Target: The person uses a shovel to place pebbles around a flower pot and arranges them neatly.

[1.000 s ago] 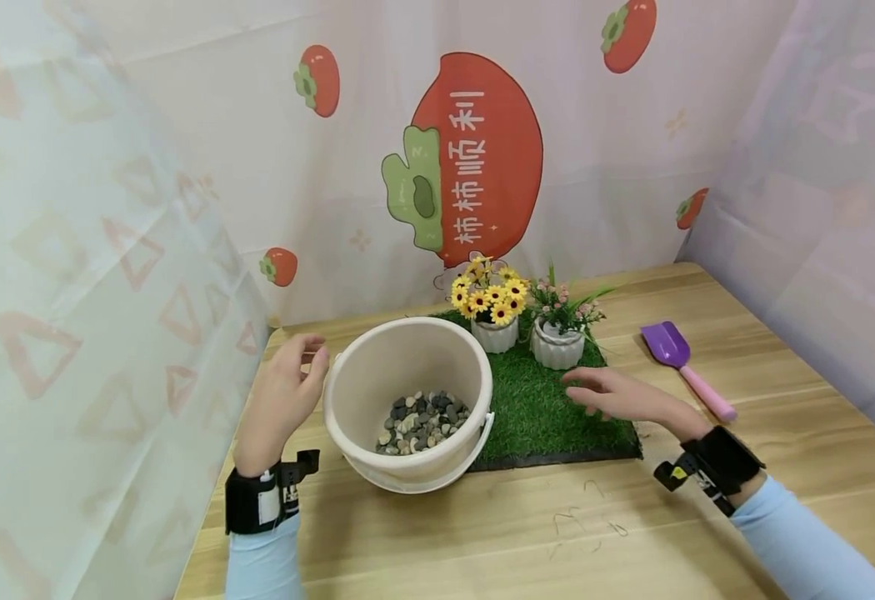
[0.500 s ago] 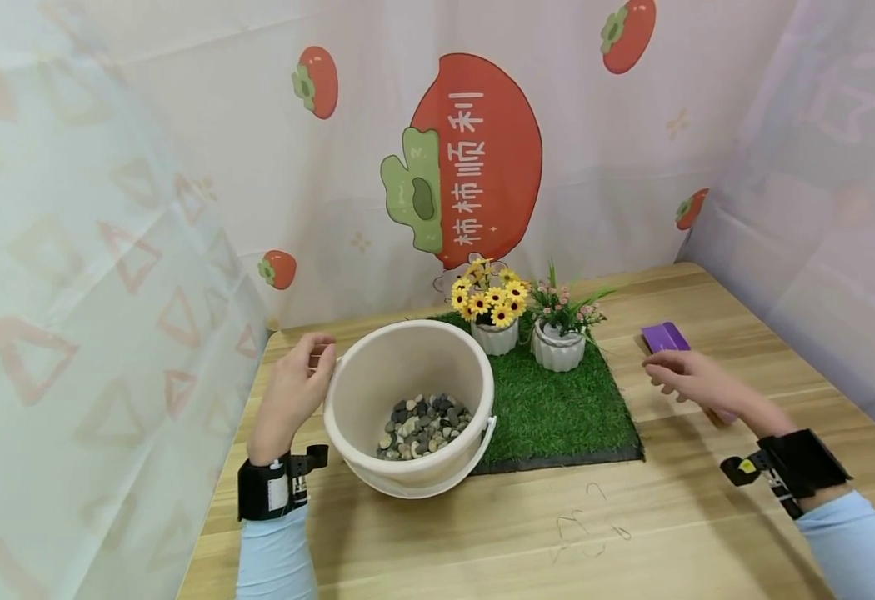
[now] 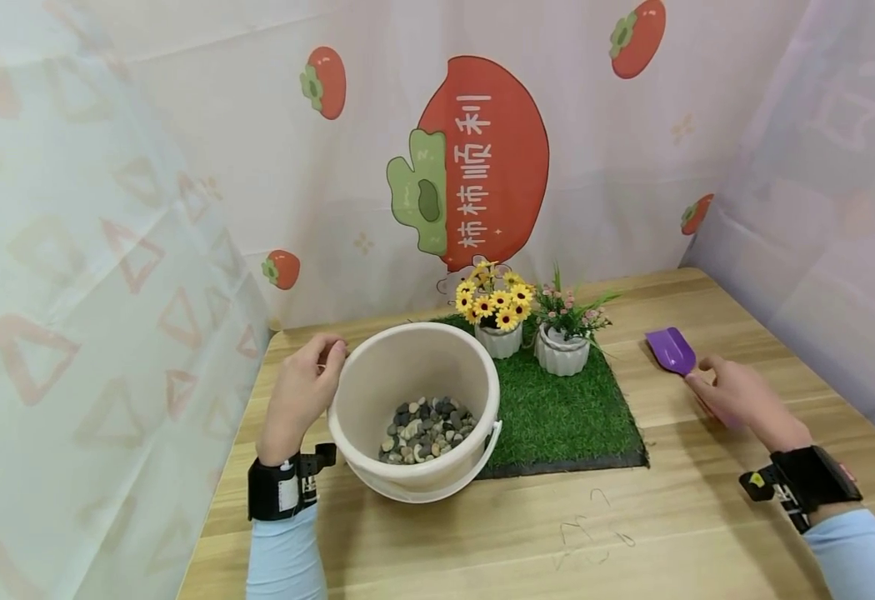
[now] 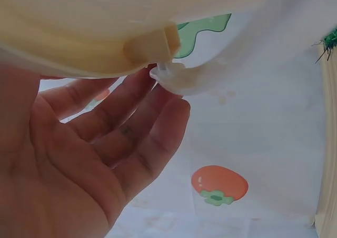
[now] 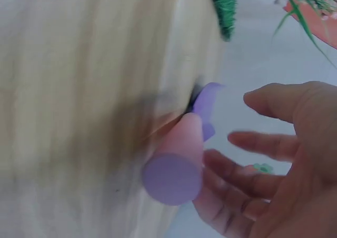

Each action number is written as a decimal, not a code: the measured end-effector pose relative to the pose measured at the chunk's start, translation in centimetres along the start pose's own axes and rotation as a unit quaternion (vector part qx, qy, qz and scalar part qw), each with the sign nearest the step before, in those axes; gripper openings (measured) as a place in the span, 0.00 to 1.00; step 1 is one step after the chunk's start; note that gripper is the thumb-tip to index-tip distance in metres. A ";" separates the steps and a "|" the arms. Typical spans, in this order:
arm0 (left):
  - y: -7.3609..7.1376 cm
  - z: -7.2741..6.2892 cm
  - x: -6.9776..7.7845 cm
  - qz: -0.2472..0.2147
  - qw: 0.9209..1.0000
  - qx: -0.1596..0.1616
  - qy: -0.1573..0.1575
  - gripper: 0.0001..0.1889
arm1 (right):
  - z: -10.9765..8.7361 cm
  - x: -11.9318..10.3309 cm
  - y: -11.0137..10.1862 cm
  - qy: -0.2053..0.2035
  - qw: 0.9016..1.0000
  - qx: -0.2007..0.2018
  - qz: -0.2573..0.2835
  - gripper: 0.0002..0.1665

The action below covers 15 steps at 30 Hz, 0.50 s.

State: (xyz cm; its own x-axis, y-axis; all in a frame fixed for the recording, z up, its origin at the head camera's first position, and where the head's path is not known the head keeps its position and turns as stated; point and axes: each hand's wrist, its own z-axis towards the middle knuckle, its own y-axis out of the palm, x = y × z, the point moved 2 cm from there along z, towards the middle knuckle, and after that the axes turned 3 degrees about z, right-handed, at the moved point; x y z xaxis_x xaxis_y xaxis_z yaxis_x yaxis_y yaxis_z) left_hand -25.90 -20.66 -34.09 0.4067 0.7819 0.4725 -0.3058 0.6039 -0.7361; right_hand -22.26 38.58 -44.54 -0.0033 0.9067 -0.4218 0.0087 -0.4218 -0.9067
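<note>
A cream plastic bucket (image 3: 338, 433) with several pebbles (image 3: 430, 429) at its bottom stands on the table. My left hand (image 3: 304, 396) is at the bucket's left rim, fingers loosely bent. In the left wrist view those fingers (image 4: 152, 148) lie under the rim beside the white handle's hinge (image 4: 174, 77); some fingertips are hidden. At the right, a small shovel with a purple blade (image 3: 673, 350) and pink handle (image 5: 181, 135) lies on the wood. My right hand (image 3: 745, 400) is over its handle. In the right wrist view the thumb is apart from the handle, with some fingers beside it.
A green artificial turf mat (image 3: 568, 417) lies right of the bucket. Two white pots stand on it, one with yellow flowers (image 3: 493, 300), one with pink flowers (image 3: 568, 317). Printed curtains enclose the table (image 3: 512, 542). Several thin dark strands (image 3: 576, 529) lie near the front.
My right hand has moved right, from above the turf mat to the shovel's handle. My left hand has come slightly right, up to the bucket's rim. The bucket stays nearly in place.
</note>
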 end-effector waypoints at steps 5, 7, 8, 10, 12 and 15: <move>0.1 0.1 0.2 0.003 1.000 0.008 0.007 0.15 | -0.2 0.7 0.5 0.013 1.000 -0.007 -0.023 0.37; 0.2 0.0 0.3 0.004 1.000 0.011 0.008 0.15 | -0.3 0.8 0.6 0.023 0.999 -0.011 -0.029 0.39; 0.2 0.0 0.3 0.003 1.000 0.012 0.007 0.15 | -0.4 0.9 0.7 0.029 0.999 -0.012 -0.032 0.40; 0.3 -0.1 0.2 0.001 1.000 0.013 0.008 0.15 | -0.5 1.1 0.8 0.039 0.998 -0.016 -0.038 0.41; 0.4 -0.2 0.2 0.001 1.000 0.012 0.007 0.14 | -0.6 1.3 0.9 0.050 0.998 -0.028 -0.032 0.39; 0.5 -0.2 0.2 0.000 1.000 0.013 0.006 0.14 | -0.4 1.7 0.9 0.062 0.996 -0.059 -0.009 0.28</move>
State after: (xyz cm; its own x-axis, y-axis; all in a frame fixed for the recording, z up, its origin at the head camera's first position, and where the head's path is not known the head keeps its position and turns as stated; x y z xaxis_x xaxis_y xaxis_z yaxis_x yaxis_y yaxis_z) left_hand -25.74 -20.24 -34.44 0.4159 0.7807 0.4663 -0.3284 0.6071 -0.7236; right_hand -21.87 39.69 -46.08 0.1192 0.9108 -0.3952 0.1279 -0.4088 -0.9036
